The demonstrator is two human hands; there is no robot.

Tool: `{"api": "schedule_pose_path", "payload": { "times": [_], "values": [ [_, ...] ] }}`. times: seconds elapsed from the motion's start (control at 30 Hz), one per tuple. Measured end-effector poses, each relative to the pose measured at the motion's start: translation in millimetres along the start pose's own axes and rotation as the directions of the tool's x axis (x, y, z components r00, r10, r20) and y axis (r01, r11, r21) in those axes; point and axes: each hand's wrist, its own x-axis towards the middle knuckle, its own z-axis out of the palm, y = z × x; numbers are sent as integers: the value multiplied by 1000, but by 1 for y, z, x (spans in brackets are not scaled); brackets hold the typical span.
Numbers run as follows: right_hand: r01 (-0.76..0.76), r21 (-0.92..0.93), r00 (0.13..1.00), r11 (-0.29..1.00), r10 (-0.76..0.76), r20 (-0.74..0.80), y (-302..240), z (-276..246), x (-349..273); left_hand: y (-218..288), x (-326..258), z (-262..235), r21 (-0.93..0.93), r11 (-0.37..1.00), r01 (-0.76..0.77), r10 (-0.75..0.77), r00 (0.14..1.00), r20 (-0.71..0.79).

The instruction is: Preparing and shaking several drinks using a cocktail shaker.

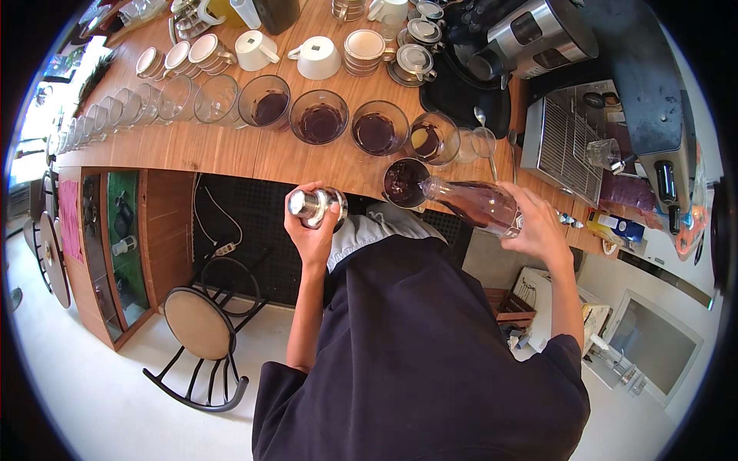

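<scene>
Broadly, with directions read from the middle of the view, a wooden counter (pixel 224 147) is spread across twelve o'clock. By its near edge, between two and three o'clock, a bottle (pixel 473 203) is held. It is made of clear glass, with a slim neck widening into a round body, and is coloured purplish red by the liquid inside; paler glass and a light marking are seen near its base. The base end is grasped by the right hand (pixel 530 223), the fingers wrapped around the body.

Past the bottle, four glasses (pixel 319 100) are set in a row from eleven round to one o'clock, each partly filled with dark purple liquid; a yellow patch is seen in the one at one o'clock. The row is carried on toward ten o'clock by clear glasses (pixel 219 100).

Also at one o'clock but closer in, a cup (pixel 390 173) is placed just beside the last filled glass, with dark red liquid and bright reflections inside. At nine o'clock, a steel top (pixel 317 207) is clasped by the left hand (pixel 314 240), its narrow knob turned toward nine.

The bottle's mouth is aimed between nine and ten o'clock, at the cup's rim; its long axis is laid from there back to between three and four. Whether the rim is touched cannot be told.
</scene>
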Motion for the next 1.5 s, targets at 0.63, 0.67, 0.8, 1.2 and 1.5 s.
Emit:
{"api": "schedule_pose_path", "payload": {
  "times": [0.63,0.67,0.8,1.2,1.5],
  "values": [
    [-5,19,1000,1000,5,10,1,0,3,0,5,4,43,999,-31,31,999,15],
    [12,40,1000,999,-12,0,4,3,4,2,5,5,48,998,-29,28,999,16],
    [125,113,989,986,-114,-99,23,28,9,7,4,10,48,999,-16,15,1000,19],
    [170,367,956,914,-63,-287,55,75,16,17,-2,36,180,965,-190,174,980,100],
    [333,677,866,656,71,-495,99,126,17,23,10,87,293,774,-561,427,805,413]
  ]
}}
